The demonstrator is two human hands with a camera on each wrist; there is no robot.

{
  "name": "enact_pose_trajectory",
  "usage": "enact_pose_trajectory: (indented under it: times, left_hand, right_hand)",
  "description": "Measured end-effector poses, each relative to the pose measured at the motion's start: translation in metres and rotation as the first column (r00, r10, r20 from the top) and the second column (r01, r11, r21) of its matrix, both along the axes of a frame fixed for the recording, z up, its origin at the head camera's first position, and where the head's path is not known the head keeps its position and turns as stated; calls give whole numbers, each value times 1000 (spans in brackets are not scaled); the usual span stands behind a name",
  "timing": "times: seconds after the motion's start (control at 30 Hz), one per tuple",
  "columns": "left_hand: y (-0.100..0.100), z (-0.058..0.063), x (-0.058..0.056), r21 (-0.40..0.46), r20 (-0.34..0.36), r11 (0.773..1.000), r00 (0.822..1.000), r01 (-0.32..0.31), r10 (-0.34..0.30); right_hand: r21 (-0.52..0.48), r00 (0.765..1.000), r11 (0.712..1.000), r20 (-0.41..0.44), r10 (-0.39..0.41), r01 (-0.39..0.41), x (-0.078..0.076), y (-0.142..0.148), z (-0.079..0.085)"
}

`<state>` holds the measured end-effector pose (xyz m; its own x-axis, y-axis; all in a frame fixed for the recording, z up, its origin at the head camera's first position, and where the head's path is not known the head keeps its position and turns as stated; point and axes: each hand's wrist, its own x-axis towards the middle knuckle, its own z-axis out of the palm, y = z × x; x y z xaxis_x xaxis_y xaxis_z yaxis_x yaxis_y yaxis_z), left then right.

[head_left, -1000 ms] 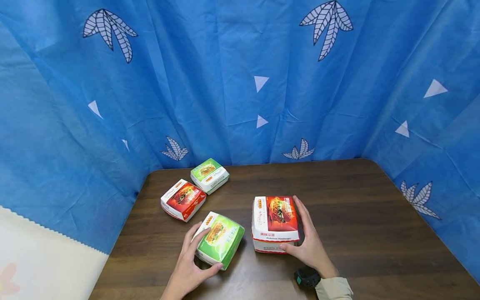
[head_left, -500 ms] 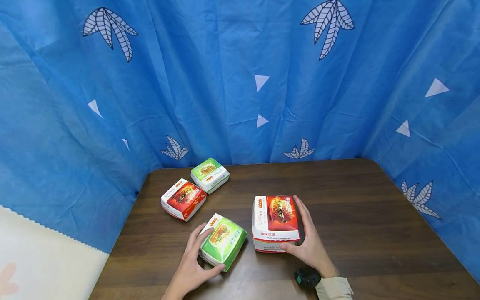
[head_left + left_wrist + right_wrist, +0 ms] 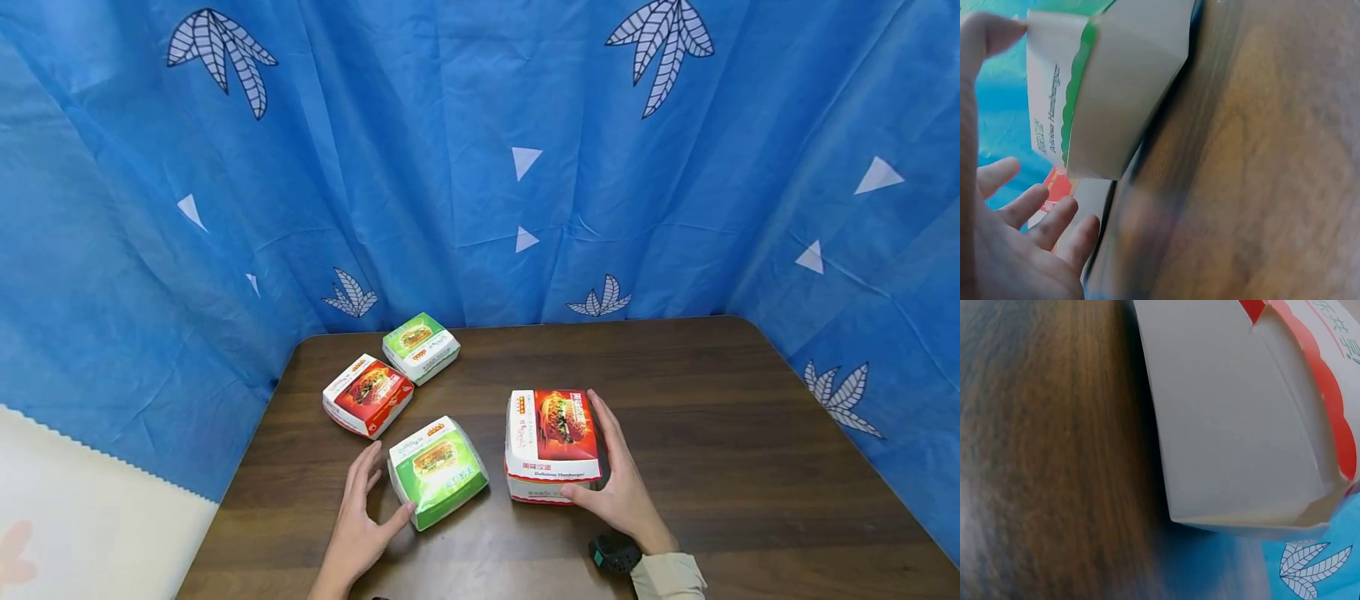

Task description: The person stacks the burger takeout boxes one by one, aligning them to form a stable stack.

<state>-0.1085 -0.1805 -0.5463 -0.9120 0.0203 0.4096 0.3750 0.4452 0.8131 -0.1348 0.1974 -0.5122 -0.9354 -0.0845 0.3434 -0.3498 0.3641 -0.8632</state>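
Note:
In the head view, a green and white hamburger box (image 3: 438,472) lies near the middle front of the table. My left hand (image 3: 357,518) is at its left, thumb at the near corner and the other fingers apart from the box. The left wrist view shows that thumb at the lid's edge and the spread fingers (image 3: 1060,219) touching nothing. To the right stands a red and white hamburger box (image 3: 553,437), its pale side close up in the right wrist view. My right hand (image 3: 621,487) holds it, fingers along the right side and thumb at the front.
A second red hamburger box (image 3: 368,396) and a second green one (image 3: 421,348) stand close together at the back left. The brown wooden table (image 3: 712,417) ends at a blue curtain (image 3: 480,167) behind. A cream cloth (image 3: 82,508) hangs at the left.
The near green box has turned so its printed top faces another way, and it lies slightly further back. My left fingers have come off it to the left. The right hand has kept its place.

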Motion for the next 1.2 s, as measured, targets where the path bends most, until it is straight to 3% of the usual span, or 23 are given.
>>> enact_pose_trajectory:
  times: [0.13,0.27,0.37,0.83,1.2]
  left_hand:
    - [0,1,1,-8,122,1000,992,-18,19]
    - [3,2,3,-90,261,996,965,-5,28]
    - [6,3,2,-140,309,990,950,-4,48]
    - [11,0,-10,-167,257,986,965,-11,54]
    - [5,4,-10,-149,217,987,971,-67,98]
  right_hand:
    - [6,1000,1000,-1,-6,6,0,0,0]
    - [14,1000,1000,-5,-12,13,0,1,-1]
    - [8,1000,1000,-5,-6,6,-1,1,-1]
    - [-3,1000,1000,-7,18,-18,-2,3,-3]
    - [-13,1000,1000,-10,24,-24,-2,4,-3]
